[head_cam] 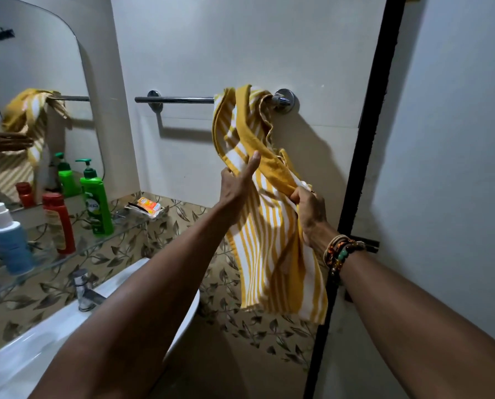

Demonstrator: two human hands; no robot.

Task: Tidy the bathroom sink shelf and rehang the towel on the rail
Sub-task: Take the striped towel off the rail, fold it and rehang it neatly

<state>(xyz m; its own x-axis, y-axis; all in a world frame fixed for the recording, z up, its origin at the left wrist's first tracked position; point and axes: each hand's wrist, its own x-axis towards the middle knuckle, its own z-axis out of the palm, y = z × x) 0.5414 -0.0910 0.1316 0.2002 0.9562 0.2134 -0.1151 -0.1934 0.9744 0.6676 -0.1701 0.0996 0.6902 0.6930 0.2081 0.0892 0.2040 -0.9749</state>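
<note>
1. Head view: a yellow-and-white striped towel (269,226) is slung over the right end of the wall rail (183,99), bunched against the right mount. It hangs down twisted, and the left part of the rail is bare.
2. The left hand (236,182) is raised to the towel's left hem, a little way below the rail. Its fingers (253,161) are straight and lie flat against the cloth, pointing upward. Whether the thumb nips the hem cannot be told.
3. The right hand (309,208) is lower and further right, clenched round a gathered yellow fold. The rest of the towel falls loose below the fist, in front of the wall. Beaded bracelets (341,251) sit on this wrist.
4. The glass shelf (76,249) runs below the mirror (39,67), well left of the towel. Three bottles stand upright on it: a blue bottle (10,240) nearest, then a red bottle (59,223), then a green pump bottle (96,203).
5. At the shelf's far end, an orange packet (149,204) lies in a small dish (157,215). A thin dark item lies beside it, too small to identify.
6. Under the shelf, a tap (85,289) stands on the back rim of the white sink (39,341).
</note>
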